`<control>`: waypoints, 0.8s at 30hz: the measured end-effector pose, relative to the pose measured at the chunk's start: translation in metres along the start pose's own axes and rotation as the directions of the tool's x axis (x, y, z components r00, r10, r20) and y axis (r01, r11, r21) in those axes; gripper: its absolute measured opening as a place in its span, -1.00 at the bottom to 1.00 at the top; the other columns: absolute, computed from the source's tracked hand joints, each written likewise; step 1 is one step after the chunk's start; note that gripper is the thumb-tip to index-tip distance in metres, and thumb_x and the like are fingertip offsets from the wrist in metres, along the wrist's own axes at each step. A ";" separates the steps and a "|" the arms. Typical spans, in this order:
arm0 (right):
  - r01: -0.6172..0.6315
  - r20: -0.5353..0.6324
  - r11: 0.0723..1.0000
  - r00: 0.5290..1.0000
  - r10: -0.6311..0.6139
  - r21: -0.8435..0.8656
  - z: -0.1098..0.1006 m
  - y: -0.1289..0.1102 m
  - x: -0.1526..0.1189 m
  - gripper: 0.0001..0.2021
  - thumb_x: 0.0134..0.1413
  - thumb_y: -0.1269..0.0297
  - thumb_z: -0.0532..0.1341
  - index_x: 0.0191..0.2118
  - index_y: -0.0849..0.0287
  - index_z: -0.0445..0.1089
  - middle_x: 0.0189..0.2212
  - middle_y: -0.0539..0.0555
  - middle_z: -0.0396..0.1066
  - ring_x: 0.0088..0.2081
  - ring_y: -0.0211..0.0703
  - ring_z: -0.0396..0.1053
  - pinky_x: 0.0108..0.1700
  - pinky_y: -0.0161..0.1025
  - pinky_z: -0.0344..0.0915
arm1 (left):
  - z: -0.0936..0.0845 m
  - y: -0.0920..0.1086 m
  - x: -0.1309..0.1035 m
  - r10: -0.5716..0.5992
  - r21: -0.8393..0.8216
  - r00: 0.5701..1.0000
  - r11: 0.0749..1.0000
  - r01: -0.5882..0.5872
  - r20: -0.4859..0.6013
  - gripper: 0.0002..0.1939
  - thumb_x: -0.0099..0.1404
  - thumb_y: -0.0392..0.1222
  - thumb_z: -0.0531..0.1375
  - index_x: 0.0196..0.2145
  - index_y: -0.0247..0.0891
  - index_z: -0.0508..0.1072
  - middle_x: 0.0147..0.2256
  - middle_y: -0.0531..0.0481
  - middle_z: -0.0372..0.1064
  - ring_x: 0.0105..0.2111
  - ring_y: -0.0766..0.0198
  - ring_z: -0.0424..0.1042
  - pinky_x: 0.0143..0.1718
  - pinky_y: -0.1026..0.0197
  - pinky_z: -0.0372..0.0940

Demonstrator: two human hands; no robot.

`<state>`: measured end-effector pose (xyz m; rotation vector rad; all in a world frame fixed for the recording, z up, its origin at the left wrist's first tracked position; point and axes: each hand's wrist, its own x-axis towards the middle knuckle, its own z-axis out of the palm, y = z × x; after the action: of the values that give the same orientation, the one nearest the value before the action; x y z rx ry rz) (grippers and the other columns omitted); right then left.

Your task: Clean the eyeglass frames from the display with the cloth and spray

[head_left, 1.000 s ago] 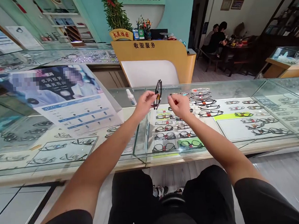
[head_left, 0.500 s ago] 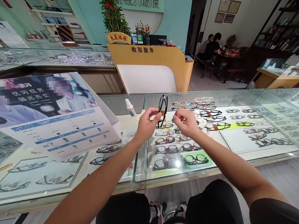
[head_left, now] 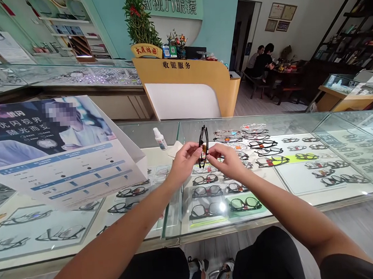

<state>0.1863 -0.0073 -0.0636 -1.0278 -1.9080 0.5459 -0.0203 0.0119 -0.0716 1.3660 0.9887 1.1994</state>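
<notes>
A pair of dark-framed eyeglasses (head_left: 201, 135) is held up on end above the glass counter. My left hand (head_left: 182, 165) grips it from the left, thumb and fingers pinched on the frame. From the other side, the bent fingers of my right hand (head_left: 227, 161) meet the frame at its lower part and appear to pinch it; the exact contact is partly hidden. Something yellowish shows between the fingers at the frame. Below, under the glass, lie rows of eyeglasses (head_left: 207, 191), one pair on a green card (head_left: 257, 211).
A white spray bottle (head_left: 160, 140) stands on the counter (head_left: 136, 129) left of my hands. A large folded display card (head_left: 78, 162) rises at the left. Beyond are a wooden cashier desk (head_left: 183, 79) and, far right, two people (head_left: 263, 62) seated at a table.
My right hand has moved left, from beside the eyeglasses to touching them. The eyeglasses and my left hand sit slightly lower in view. The camera has shifted a little.
</notes>
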 end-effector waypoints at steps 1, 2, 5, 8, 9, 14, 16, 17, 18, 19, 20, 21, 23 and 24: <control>0.007 0.007 1.000 1.000 -0.007 0.006 0.001 0.001 0.000 -0.86 0.37 0.15 0.30 -0.19 0.06 0.54 -0.33 0.03 0.57 -0.32 -0.15 0.44 -0.19 -0.18 0.34 | 0.000 0.000 0.000 -0.009 -0.011 1.000 1.000 0.009 0.001 -0.38 0.17 0.47 0.48 -0.13 -0.08 0.55 -0.12 -0.07 0.58 -0.13 0.11 0.53 -0.18 0.13 0.52; 0.007 0.010 1.000 1.000 -0.008 0.012 0.001 0.001 0.001 -0.87 0.37 0.15 0.30 -0.19 0.06 0.54 -0.34 0.03 0.57 -0.32 -0.15 0.43 -0.19 -0.18 0.34 | 0.000 -0.001 0.000 -0.017 -0.016 1.000 1.000 0.017 0.001 -0.38 0.17 0.47 0.48 -0.13 -0.08 0.55 -0.12 -0.06 0.58 -0.14 0.11 0.54 -0.18 0.13 0.53; -0.012 0.007 0.999 1.000 0.012 0.038 0.001 0.002 0.001 -0.86 0.36 0.15 0.30 -0.23 0.07 0.52 -0.35 0.03 0.56 -0.32 -0.15 0.43 -0.21 -0.19 0.32 | 0.000 -0.002 0.001 -0.001 0.005 1.000 1.000 0.001 -0.010 -0.41 0.19 0.46 0.47 -0.14 -0.07 0.55 -0.14 -0.05 0.58 -0.15 0.12 0.53 -0.17 0.14 0.52; -0.033 -0.002 0.998 0.999 0.033 0.058 -0.001 0.002 0.002 -0.86 0.34 0.17 0.29 -0.26 0.07 0.49 -0.36 0.02 0.56 -0.33 -0.15 0.43 -0.23 -0.21 0.31 | 0.000 -0.001 0.002 0.031 0.015 0.999 0.999 -0.031 -0.017 -0.42 0.20 0.45 0.47 -0.16 -0.09 0.55 -0.14 -0.05 0.59 -0.16 0.14 0.54 -0.13 0.13 0.52; -0.042 -0.012 0.998 0.999 0.043 0.051 -0.002 0.003 0.003 -0.87 0.32 0.17 0.29 -0.26 0.06 0.48 -0.37 0.01 0.56 -0.34 -0.16 0.43 -0.24 -0.21 0.30 | -0.001 -0.001 0.003 0.032 0.014 0.999 0.999 -0.032 -0.017 -0.41 0.20 0.45 0.47 -0.17 -0.09 0.54 -0.12 -0.06 0.60 -0.15 0.13 0.55 -0.13 0.12 0.52; -0.190 -0.081 0.982 0.979 0.188 -0.019 -0.011 0.001 0.004 -0.86 0.37 0.13 0.23 -0.16 0.04 0.45 -0.59 -0.11 0.46 -0.55 -0.18 0.32 -0.36 -0.22 0.19 | -0.003 0.000 0.005 0.014 -0.020 1.000 1.000 -0.015 -0.015 -0.38 0.20 0.47 0.46 -0.16 -0.11 0.49 0.02 -0.14 0.64 0.03 -0.01 0.61 -0.14 0.08 0.57; -0.242 -0.125 0.970 0.963 0.238 -0.014 -0.015 -0.001 0.005 -0.84 0.42 0.09 0.20 -0.10 0.04 0.43 -0.57 -0.09 0.55 -0.59 -0.19 0.31 -0.38 -0.21 0.18 | -0.005 0.000 0.007 0.014 -0.024 1.000 1.000 -0.014 -0.020 -0.37 0.20 0.47 0.46 -0.15 -0.11 0.48 0.03 -0.16 0.64 0.08 -0.05 0.61 -0.14 0.07 0.58; -0.254 -0.155 0.967 0.956 0.249 -0.011 -0.017 -0.002 0.006 -0.83 0.44 0.08 0.19 -0.09 0.03 0.42 -0.51 -0.06 0.63 -0.60 -0.19 0.33 -0.38 -0.21 0.19 | -0.006 -0.001 0.008 0.012 -0.021 1.000 1.000 -0.013 -0.023 -0.36 0.20 0.48 0.46 -0.15 -0.12 0.48 0.02 -0.16 0.64 0.09 -0.05 0.61 -0.14 0.06 0.58; -0.258 -0.187 0.966 0.950 0.252 -0.013 -0.019 -0.002 0.006 -0.82 0.45 0.07 0.19 -0.08 0.03 0.42 -0.43 -0.02 0.70 -0.59 -0.19 0.35 -0.37 -0.20 0.20 | -0.007 -0.001 0.009 0.012 -0.016 1.000 1.000 -0.012 -0.029 -0.36 0.19 0.48 0.47 -0.15 -0.12 0.48 0.02 -0.16 0.64 0.09 -0.05 0.61 -0.13 0.06 0.58; -0.258 -0.220 0.966 0.944 0.248 -0.018 -0.021 -0.002 0.007 -0.82 0.46 0.06 0.19 -0.08 0.03 0.42 -0.36 0.01 0.74 -0.58 -0.18 0.37 -0.36 -0.19 0.22 | -0.008 -0.001 0.010 0.014 -0.006 0.999 1.000 -0.014 -0.036 -0.36 0.19 0.48 0.47 -0.15 -0.12 0.49 0.01 -0.16 0.65 0.10 -0.05 0.61 -0.12 0.06 0.58; -0.254 -0.252 0.967 0.937 0.240 -0.026 -0.024 -0.002 0.008 -0.82 0.46 0.07 0.19 -0.06 0.03 0.43 -0.30 0.04 0.77 -0.57 -0.17 0.39 -0.36 -0.18 0.24 | -0.009 -0.002 0.011 0.020 0.008 0.999 1.000 -0.019 -0.043 -0.36 0.19 0.48 0.47 -0.16 -0.12 0.50 0.00 -0.16 0.65 0.10 -0.05 0.61 -0.11 0.06 0.58; -0.250 -0.280 0.968 0.932 0.231 -0.035 -0.028 -0.002 0.009 -0.83 0.46 0.10 0.19 -0.05 0.02 0.45 -0.24 0.06 0.78 -0.55 -0.16 0.41 -0.34 -0.17 0.26 | -0.010 -0.002 0.012 0.029 0.022 0.998 0.999 -0.028 -0.050 -0.37 0.19 0.48 0.47 -0.16 -0.12 0.51 0.00 -0.16 0.65 0.10 -0.05 0.61 -0.11 0.06 0.58; -0.239 -0.327 0.970 0.921 0.214 -0.039 -0.035 0.000 0.011 -0.83 0.44 0.16 0.19 0.00 0.02 0.47 -0.14 0.09 0.79 -0.50 -0.13 0.47 -0.32 -0.15 0.31 | -0.013 -0.003 0.014 0.047 0.044 0.998 0.998 -0.045 -0.051 -0.38 0.21 0.48 0.46 -0.17 -0.12 0.53 -0.01 -0.17 0.66 0.12 -0.07 0.61 -0.11 0.06 0.57; -0.232 -0.347 0.972 0.915 0.205 -0.036 -0.039 0.001 0.012 -0.82 0.42 0.18 0.20 0.03 0.03 0.47 -0.09 0.10 0.79 -0.47 -0.12 0.50 -0.30 -0.14 0.33 | -0.014 -0.003 0.015 0.053 0.052 0.998 0.997 -0.050 -0.046 -0.39 0.21 0.47 0.46 -0.16 -0.12 0.55 -0.01 -0.18 0.66 0.12 -0.08 0.61 -0.11 0.06 0.57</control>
<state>0.2168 0.0015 -0.0380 -1.3062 -1.5263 0.3897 -0.0313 0.0291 -0.0729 1.4158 1.0288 1.2578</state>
